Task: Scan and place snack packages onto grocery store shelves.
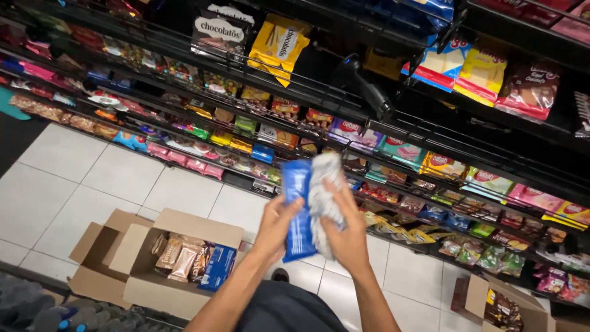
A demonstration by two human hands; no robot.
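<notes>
My left hand (276,224) grips a blue snack packet (297,209), held upright in front of the store shelves. My right hand (347,230) clutches a crumpled grey-white cloth (322,190) and presses it against the packet's right side. Both hands are raised at chest height above the white tiled floor (92,184). The lower end of the packet is hidden behind my hands.
Black wire shelves (393,132) packed with colourful snack packets run across the view. An open cardboard box (184,258) with brown and blue packets sits on the floor at lower left. Another open box (501,304) stands at lower right. A black handheld scanner (365,86) rests on an upper shelf.
</notes>
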